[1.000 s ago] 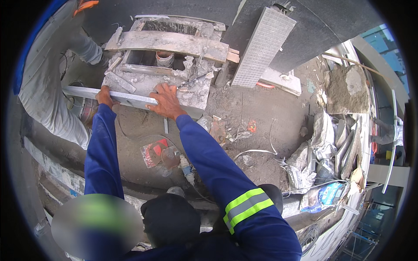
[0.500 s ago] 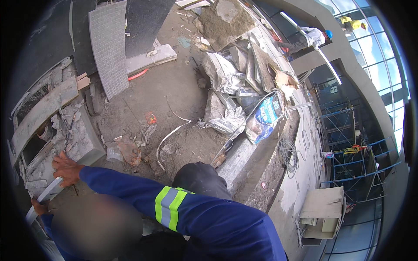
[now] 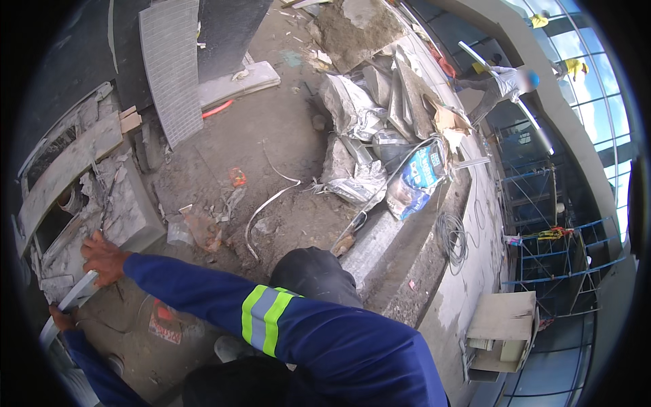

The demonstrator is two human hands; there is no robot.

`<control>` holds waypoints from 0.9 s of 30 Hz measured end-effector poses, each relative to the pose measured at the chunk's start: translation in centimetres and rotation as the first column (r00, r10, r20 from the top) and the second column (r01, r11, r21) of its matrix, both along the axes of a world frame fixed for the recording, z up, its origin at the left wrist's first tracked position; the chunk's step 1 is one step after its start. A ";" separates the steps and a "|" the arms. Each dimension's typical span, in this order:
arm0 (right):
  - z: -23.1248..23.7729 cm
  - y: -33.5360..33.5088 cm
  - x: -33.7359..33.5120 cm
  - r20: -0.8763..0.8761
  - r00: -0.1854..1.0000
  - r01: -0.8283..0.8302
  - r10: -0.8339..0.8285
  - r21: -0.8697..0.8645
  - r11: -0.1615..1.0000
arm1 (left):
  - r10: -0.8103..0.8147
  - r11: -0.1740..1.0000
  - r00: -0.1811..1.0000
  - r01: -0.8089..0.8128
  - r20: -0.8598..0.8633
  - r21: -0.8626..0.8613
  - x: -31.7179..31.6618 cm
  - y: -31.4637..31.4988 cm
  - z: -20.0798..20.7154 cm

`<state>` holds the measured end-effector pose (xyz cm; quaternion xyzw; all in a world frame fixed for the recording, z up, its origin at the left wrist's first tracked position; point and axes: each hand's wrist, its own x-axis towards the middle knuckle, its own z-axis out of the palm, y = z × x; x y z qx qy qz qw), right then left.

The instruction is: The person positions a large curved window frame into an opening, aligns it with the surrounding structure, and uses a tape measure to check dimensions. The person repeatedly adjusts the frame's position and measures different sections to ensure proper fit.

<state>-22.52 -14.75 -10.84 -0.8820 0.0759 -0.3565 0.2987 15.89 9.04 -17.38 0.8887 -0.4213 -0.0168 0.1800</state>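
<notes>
My right hand (image 3: 105, 259), at the end of a dark blue sleeve with a reflective band, grips the upper end of a pale, flat metal bar (image 3: 80, 292). Its fingers are bent and partly spread, beside a broken concrete block. Lower down at the far left, my left hand (image 3: 62, 319) is closed round the same bar, its fingers partly hidden. The bar lies slanted, and its lower part runs into the dark rim of the view. Just beyond my right hand is the rough, mortar-covered concrete block (image 3: 125, 203), with a curved board (image 3: 71, 176) across it.
Rubble and torn sacks (image 3: 356, 180) lie in a heap ahead, with a blue-and-white bag (image 3: 415, 178) on it. A cable coil (image 3: 452, 241) rests on the right ledge. A textured panel (image 3: 169, 74) stands at upper left. Blue scaffolding (image 3: 549, 251) and a co-worker (image 3: 505, 81) carrying a long bar are at right.
The blurred patch at lower left is gone, baring dirt ground and a red-and-white scrap. The co-worker with the long bar has shifted right. My hands stay on the metal bar.
</notes>
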 end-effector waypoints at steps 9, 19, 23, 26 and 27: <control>0.1 0.0 -0.2 -0.066 0.997 -0.042 0.044 0.024 0.999 | -0.036 0.997 0.999 0.038 0.027 -0.063 -0.6 0.2 -0.6; -0.3 0.0 0.2 -0.026 0.998 -0.049 0.050 0.063 0.997 | 0.013 0.881 0.713 -0.339 -0.701 -0.330 -0.6 -1.7 0.5; 0.0 0.4 0.6 -0.019 0.999 -0.037 0.038 0.036 0.999 | 0.046 0.994 0.988 -0.060 -0.148 -0.093 0.4 0.5 -0.2; -0.5 0.0 0.1 -0.028 0.999 -0.021 0.022 0.037 0.999 | 0.053 0.993 0.985 -0.069 -0.163 -0.098 0.0 -0.6 -0.8; -0.2 0.2 0.3 -0.047 0.998 -0.039 0.041 0.054 0.998 | 0.061 0.983 0.978 -0.094 -0.201 -0.160 0.2 -0.1 -0.8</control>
